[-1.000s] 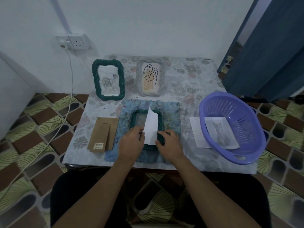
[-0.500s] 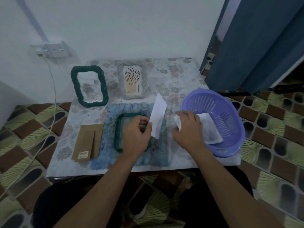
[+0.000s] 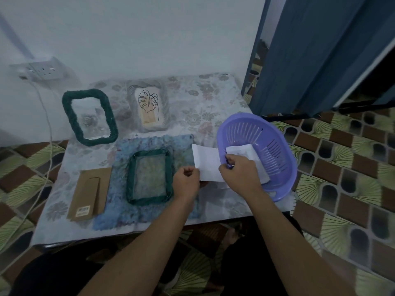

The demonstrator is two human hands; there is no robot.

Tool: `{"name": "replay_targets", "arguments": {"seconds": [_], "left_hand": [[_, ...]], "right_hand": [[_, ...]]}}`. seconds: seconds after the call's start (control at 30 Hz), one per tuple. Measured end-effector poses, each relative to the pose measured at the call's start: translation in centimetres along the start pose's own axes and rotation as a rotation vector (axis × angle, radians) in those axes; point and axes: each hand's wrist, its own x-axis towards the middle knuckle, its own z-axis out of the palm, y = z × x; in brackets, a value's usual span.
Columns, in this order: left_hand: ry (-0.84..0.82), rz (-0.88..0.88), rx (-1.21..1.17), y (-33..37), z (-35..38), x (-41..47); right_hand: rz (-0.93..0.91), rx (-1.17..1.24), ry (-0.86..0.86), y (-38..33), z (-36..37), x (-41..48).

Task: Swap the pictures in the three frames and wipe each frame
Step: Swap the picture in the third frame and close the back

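A green braided frame [image 3: 149, 180] lies face down and open on a blue fluffy cloth [image 3: 119, 212] in the middle of the table. My left hand [image 3: 186, 183] pinches the lower left corner of a white picture sheet [image 3: 207, 165], held to the right of that frame. My right hand [image 3: 240, 175] grips another paper [image 3: 245, 152] at the rim of the purple basket [image 3: 275, 146]. A second green frame [image 3: 89, 117] and a pale frame with a leaf drawing [image 3: 148, 108] lie at the back.
A brown cardboard frame back [image 3: 88, 194] lies left of the blue cloth. More paper [image 3: 218, 185] lies under my hands by the basket. A wall socket [image 3: 42, 70] with a white cable [image 3: 46, 133] is at the left. A blue door [image 3: 310, 54] stands at the right.
My left hand carried the white sheet from over the open frame rightwards to the basket. My right hand left the frame and took hold of the paper at the basket rim.
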Motion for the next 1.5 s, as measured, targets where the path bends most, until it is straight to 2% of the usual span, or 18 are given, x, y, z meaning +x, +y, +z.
{"name": "replay_targets", "arguments": {"seconds": [0.37,0.63,0.77,0.93,1.03,1.17,1.33,1.5], "left_hand": [[-0.092,-0.122,0.095,-5.2,5.4,3.8],[-0.126,-0.125,0.164,-2.4,4.2,1.5],[-0.071,-0.112,0.056,-0.2,3.4,1.2],[-0.174,-0.059,0.035,2.6,3.0,0.1],[-0.232,0.036,0.145,3.2,3.2,-0.6],[-0.198,0.12,0.235,3.2,3.4,-0.9],[-0.186,0.113,0.233,2.9,3.4,-0.4],[-0.177,0.105,0.227,2.8,3.5,-0.4]], "right_hand": [[0.0,0.057,-0.083,-0.1,-0.6,0.7],[-0.007,0.095,-0.141,0.1,-0.7,0.9],[0.029,0.135,-0.17,1.3,-0.8,2.1],[0.134,-0.04,-0.133,4.3,-1.5,4.9],[0.199,-0.24,-0.217,5.7,-1.1,5.9],[0.217,-0.432,-0.313,6.2,0.0,6.1],[0.239,-0.453,-0.309,6.2,0.7,6.0],[0.243,-0.377,-0.284,5.6,-0.1,5.7]]}}
